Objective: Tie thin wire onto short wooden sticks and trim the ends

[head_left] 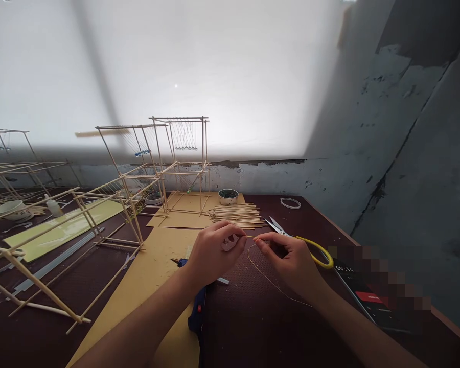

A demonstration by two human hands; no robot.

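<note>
Left hand (pixel 214 251) and right hand (pixel 292 261) each pinch 1 thin stick (pixel 250 236) between their fingertips, with a thread (pixel 270 281) trailing below. The phone (pixel 362 296) is mostly pixelated, its digits unreadable. The forearm hides part of the glue gun (pixel 196 313).

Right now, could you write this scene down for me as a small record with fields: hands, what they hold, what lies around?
Left hand: fingertips pinched on a thin stick
Right hand: pinches the same stick's other end
Thread: loops down from between the hands onto the table
Behind the hands: scissors with yellow handles, stick bundle, small bowl
To the left: stick frames, blue glue gun
</note>
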